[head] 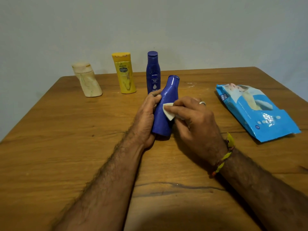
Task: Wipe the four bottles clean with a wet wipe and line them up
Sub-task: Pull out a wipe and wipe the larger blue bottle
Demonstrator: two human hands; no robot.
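While the held blue bottle [164, 105] is tilted up off the table [50, 147], its front label can't be seen and its base is partly hidden by the left hand [146, 117], which is wrapped around its lower body. A folded white wet wipe [168, 110] is pressed against the bottle's side by the right hand [195, 120]; most of the wipe is covered by the fingers. Behind, three bottles are stood in a row near the far edge: cream bottle [87, 80], yellow bottle [124, 73], second blue bottle [153, 70], its foot blocked by the left hand. Wipes pack [256, 110] is laid flat at the right; small print unreadable. Table is worn brown wood, backed by a plain pale wall [200, 30].
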